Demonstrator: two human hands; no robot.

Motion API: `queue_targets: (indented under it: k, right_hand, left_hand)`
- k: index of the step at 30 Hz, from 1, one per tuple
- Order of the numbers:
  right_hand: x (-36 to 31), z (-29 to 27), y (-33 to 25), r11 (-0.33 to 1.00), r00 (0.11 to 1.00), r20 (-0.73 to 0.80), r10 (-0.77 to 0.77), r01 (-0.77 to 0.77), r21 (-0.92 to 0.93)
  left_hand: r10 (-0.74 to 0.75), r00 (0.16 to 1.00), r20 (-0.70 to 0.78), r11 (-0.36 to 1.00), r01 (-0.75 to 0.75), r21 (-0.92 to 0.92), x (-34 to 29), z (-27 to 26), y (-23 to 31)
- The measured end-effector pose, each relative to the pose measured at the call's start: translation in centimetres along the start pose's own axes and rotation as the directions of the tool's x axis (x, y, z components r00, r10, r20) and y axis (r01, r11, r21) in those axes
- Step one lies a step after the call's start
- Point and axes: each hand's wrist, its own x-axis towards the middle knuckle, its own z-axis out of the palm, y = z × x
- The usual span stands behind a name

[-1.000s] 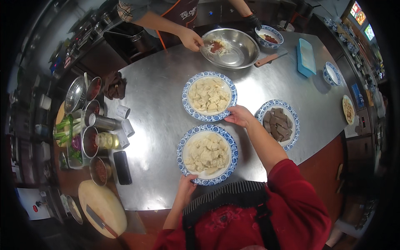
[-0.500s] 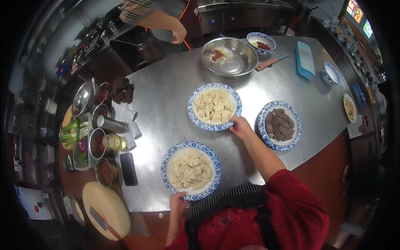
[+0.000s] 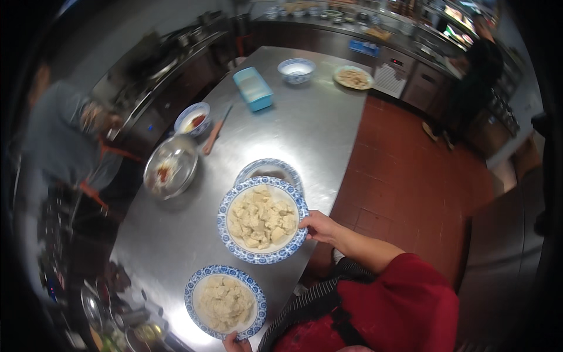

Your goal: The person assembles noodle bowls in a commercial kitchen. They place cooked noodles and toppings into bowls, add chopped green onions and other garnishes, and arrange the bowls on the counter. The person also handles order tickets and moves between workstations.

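Observation:
My right hand [image 3: 319,226] is closed on the right rim of a blue-and-white patterned plate [image 3: 224,226], its thumb over the edge. Pale cream chunks [image 3: 263,218] with a crumbly look fill that plate. It overlaps another patterned plate [image 3: 268,165] behind it, whose contents are mostly hidden. At the lower edge, my left hand [image 3: 236,344] grips the near rim of a second patterned plate [image 3: 192,296], heaped with similar pale chunks [image 3: 226,303]. Both held plates are roughly level.
Farther up the steel table [image 3: 316,123] are a steel bowl [image 3: 186,167], a knife [image 3: 215,134], a sauce bowl [image 3: 199,110], a blue tub [image 3: 253,94], a white bowl [image 3: 296,69] and a plate of food [image 3: 353,77]. One person [image 3: 64,129] stands left, another [image 3: 478,82] far right.
My view has turned right. The right-hand plate has moved rightward and now covers much of the plate of grey-brown slices. The left hand still holds its plate.

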Motion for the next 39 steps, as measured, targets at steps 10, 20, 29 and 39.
queue_targets:
  k: [10,20,29,39]
  right_hand:
    - [-27.6,-46.5,-41.8,0.948,0.917,-0.261,-0.302,0.317,0.016]
    - [-38.4,-90.0,-82.6,0.835,0.696,-0.556,-0.454,0.550,0.008]
    - [-30.1,-119.6,-119.6,0.667,0.385,-0.772,-0.507,0.742,-0.068]
    - [-27.4,-157.8,-166.7,0.538,0.115,-0.882,-0.456,0.825,-0.171]
  left_hand:
    - [-0.198,0.889,0.414,0.718,0.419,-0.556,-18.9,57.8,22.7]
    - [-0.127,0.688,0.714,0.692,0.578,-0.433,-28.0,119.4,39.6]
    - [-0.101,0.479,0.872,0.746,0.617,-0.252,-19.7,178.9,56.7]
    - [-0.045,0.238,0.970,0.775,0.621,-0.116,-23.5,249.5,79.3]
